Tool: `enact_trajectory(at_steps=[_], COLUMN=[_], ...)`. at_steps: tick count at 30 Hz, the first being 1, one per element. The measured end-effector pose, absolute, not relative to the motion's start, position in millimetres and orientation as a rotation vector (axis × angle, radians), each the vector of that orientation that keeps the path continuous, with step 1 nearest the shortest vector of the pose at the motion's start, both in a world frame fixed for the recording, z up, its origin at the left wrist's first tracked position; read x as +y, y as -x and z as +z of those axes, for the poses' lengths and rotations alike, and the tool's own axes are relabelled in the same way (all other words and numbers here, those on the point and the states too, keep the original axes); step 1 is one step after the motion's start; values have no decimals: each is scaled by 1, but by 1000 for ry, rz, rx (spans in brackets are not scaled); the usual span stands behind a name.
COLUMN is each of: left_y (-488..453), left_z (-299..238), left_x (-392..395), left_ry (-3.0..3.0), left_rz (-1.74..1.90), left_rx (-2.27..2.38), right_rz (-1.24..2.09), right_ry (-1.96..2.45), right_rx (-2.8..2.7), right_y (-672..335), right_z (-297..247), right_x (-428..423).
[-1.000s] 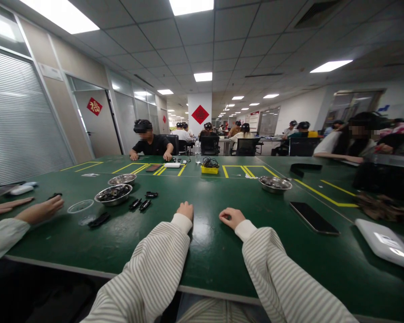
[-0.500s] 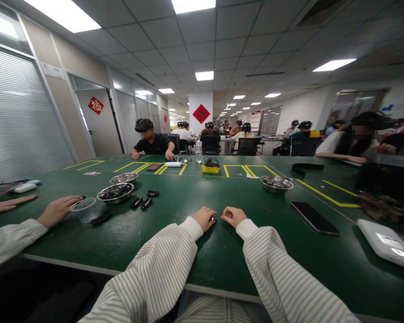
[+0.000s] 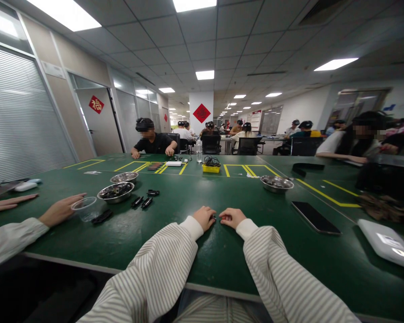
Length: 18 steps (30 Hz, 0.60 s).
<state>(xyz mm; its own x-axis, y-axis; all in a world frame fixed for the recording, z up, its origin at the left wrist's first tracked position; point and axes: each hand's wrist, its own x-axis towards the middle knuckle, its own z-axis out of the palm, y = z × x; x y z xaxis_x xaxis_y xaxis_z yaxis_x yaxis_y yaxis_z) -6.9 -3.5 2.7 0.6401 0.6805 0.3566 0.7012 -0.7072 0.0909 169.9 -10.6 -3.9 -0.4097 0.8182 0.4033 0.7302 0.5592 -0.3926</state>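
Fingers [image 3: 209, 215] curled on green tbl [image 3: 222, 255]; ceiling lights [image 3: 204, 75] lit.

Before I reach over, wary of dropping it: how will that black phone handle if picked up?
The black phone lies flat on the green table, so it probably slides rather than tips. Its glossy face looks slippery, and its thin, rigid body likely won't flex.

An open-plan office turned workroom: grid ceiling panels [image 3: 205, 75], glass-walled side rooms, office chairs [image 3: 210, 144], and people seated round a long green table [image 3: 202, 197] marked with yellow tape
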Motion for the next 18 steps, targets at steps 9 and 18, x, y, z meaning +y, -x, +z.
enact_trajectory(at_steps=[9,18], left_y=[9,9], left_z=[6,6], left_x=[-6,-6], left_ry=[2797,2784], left_rz=[-535,-576], left_rx=[-1198,-1216], right_rz=[111,380], right_ry=[1358,1315], right_rx=[-2258,-2041], right_y=[-172,-166], right_z=[-2,-1], right_x=[-8,-16])
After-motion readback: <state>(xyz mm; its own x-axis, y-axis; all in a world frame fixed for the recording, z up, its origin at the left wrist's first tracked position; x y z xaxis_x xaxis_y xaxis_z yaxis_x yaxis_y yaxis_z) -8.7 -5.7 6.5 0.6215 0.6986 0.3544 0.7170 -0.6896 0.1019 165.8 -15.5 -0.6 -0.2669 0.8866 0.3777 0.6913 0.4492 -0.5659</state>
